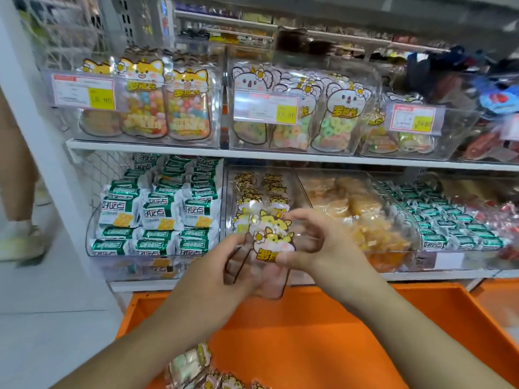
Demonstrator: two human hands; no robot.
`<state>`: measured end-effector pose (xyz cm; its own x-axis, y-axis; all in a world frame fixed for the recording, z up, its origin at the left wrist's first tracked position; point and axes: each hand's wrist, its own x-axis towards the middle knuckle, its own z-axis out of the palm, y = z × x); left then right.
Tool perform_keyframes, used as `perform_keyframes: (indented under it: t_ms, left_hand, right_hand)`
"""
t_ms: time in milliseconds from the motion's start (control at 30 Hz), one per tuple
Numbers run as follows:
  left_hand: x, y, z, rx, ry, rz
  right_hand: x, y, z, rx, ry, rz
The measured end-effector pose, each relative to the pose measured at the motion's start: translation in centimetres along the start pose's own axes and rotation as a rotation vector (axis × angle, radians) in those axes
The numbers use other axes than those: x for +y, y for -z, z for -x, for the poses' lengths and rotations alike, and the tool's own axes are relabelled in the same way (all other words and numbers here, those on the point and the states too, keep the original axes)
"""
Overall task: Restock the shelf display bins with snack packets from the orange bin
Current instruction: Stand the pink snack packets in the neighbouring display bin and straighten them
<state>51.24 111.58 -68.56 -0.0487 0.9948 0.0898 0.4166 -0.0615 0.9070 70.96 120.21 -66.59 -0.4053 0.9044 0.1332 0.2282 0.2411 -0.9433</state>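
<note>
Holding a small stack of cat-faced snack packets (pixel 271 242) between both hands, the person stands over the orange bin (pixel 323 332) and faces the shelves. In the head view, the only one, the left hand (pixel 224 265) cups the stack from about 8 o'clock, fingers curled behind the clear lower part. The right hand (pixel 317 242) pinches the printed tops from 3 o'clock, thumb and fingers bent around the edge.

The matching display bin (pixel 261 192) sits directly beyond the hands at 12 o'clock, on the lower shelf (pixel 421 275), with rows of the same yellow cat tops already standing in it. Green-and-white packets (pixel 157 211) fill the neighbouring bin at 10 o'clock. More cat packets (pixel 193 363) lie in the orange bin at 7 o'clock, beneath the left forearm.

The step in hand appears to be squaring the stack before it goes in. It would probably go best with the tops level and all faces forward, then slid in upright behind or beside the existing rows rather than dropped flat. The film looks slippery, so a firm pinch at both ends should keep the stack from fanning out. How many packets are held cannot be told through the blur.
</note>
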Motion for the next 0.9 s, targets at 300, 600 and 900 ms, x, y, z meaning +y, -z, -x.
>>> perform_keyframes:
  t_ms: [300,600,900]
  left_hand:
    - [-1.2,-2.9,-10.0,0.066,-0.006,-0.345]
    - [-3.8,-5.1,-14.3,-0.071,0.114,-0.402]
    - [-5.0,-5.7,-15.4,-0.088,0.184,-0.373]
  right_hand:
    - [3.2,4.7,-9.9,0.255,0.122,0.349]
    - [7.9,4.8,-13.0,0.145,0.054,0.746]
    - [7.4,4.0,-13.7,0.062,0.129,1.217]
